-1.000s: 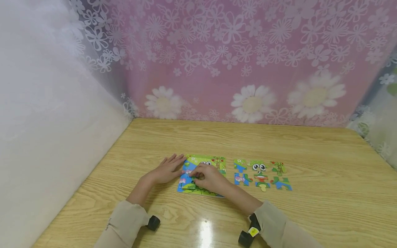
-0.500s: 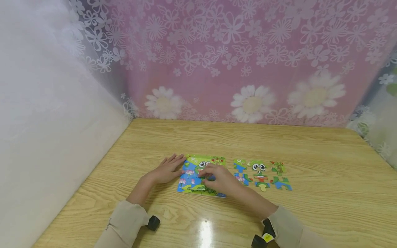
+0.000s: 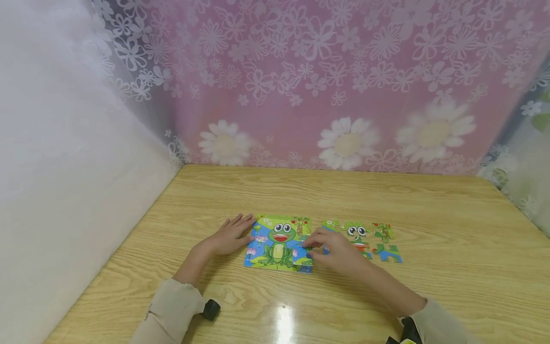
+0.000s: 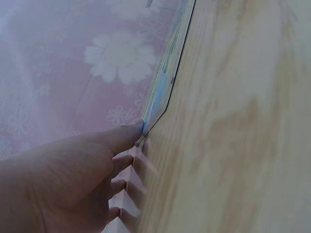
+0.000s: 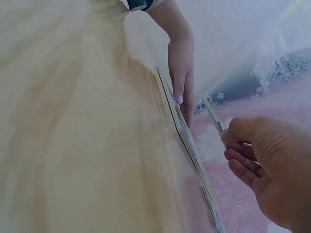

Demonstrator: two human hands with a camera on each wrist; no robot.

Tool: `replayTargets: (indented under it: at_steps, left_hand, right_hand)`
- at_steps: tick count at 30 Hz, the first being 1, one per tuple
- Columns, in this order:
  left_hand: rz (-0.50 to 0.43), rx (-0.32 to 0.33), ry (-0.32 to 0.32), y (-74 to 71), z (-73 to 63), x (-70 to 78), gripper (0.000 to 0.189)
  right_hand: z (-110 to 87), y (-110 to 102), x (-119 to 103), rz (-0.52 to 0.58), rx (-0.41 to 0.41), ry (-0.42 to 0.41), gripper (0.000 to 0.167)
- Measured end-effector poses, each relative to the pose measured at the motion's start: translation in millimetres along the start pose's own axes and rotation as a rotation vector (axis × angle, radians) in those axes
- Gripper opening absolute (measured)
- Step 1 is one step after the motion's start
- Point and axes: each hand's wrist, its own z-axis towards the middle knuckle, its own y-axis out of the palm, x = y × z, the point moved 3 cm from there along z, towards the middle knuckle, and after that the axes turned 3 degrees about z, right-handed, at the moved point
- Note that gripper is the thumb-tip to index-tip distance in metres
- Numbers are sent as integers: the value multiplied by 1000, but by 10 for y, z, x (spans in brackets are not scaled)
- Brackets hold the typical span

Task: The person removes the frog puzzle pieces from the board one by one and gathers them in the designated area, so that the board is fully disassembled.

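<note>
A puzzle board (image 3: 251, 263) with a frog picture lies flat on the table. My left hand (image 3: 229, 236) rests at its left side with fingers spread; in the left wrist view, the thumb (image 4: 127, 138) touches the board's corner. Between thumb and fingers, my right hand (image 3: 339, 251) pinches a puzzle piece (image 3: 302, 257) over the board's lower right. From the right wrist view, that puzzle piece (image 5: 212, 115) is raised off the board and tilted, seen nearly edge-on. Loose puzzle pieces, such as the one with frog eyes (image 3: 356, 230), lie right of the board, partly hidden by the right hand.
The wood-grain table (image 3: 215, 191) carries the board and several loose pieces, including a tree piece (image 3: 385, 231) and a blue-green piece (image 3: 390, 253). A pink flowered curtain (image 3: 275, 95) hangs behind, and a white sheet (image 3: 86, 143) borders the left side.
My right hand has moved right across the board with the pinched piece, uncovering the frog and now covering some loose pieces. The left hand has stayed at the board's left edge.
</note>
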Motion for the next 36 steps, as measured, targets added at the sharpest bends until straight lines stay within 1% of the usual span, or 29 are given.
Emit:
replayTargets:
  at_steps: [6,11,14,16,20,23,28,31,36]
  left_hand:
    - [-5,-3,2,1,1,-4,61]
    - [-15,-8,6,-4,-2,-1,61]
    - [-14,-9,12,-8,0,1,61]
    - [-10,-8,17,-5,4,-5,60]
    - [-6,-10,17,3,7,-15,60]
    - [-5,-12,14,4,7,-13,61]
    - [-24,-11,9,1,4,-4,61]
    - [-34,-11,13,2,3,-4,61]
    - [-22,-7,21,4,4,-9,61]
  right_hand:
    - [-160,-121,15,-24,41,-77,16]
    - [-307,-198,54,-9,84,-130,21]
    - [-394,-239,86,-32,116,-162,24]
    - [-448,-258,112,-53,124,-165,25]
    - [-533,-268,187,-60,92,-123,23]
    - [-570,-259,244,-61,78,-118,24]
    - [-594,-247,288,-95,65,-114,25]
    - [-597,-242,293,-93,48,-113,24]
    - [-598,-236,308,-79,33,-117,25]
